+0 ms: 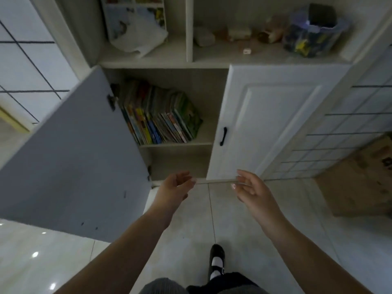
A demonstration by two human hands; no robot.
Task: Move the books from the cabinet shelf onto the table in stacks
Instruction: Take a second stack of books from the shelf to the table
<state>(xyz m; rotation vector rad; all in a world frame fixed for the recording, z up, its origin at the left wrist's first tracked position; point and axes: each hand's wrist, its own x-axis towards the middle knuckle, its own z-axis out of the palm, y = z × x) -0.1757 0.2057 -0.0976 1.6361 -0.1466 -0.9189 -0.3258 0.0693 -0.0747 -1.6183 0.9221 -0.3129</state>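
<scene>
A row of colourful books (158, 115) leans to the left on the cabinet shelf (203, 136), behind the open left door (70, 162). Both arms reach forward below the shelf. My left hand (175, 187) is open with curled fingers and holds nothing. My right hand (249, 188) is open too, palm turned inward, and empty. Both hands hover over the floor, well short of the books. No table is in view.
The right cabinet door (261, 122) with a black handle (223, 136) is closed. An upper shelf holds a white bag (140, 40), small toys and a blue bin (314, 32). A cardboard box (362, 181) lies on the floor at right. My shoe (216, 262) is on the tiled floor.
</scene>
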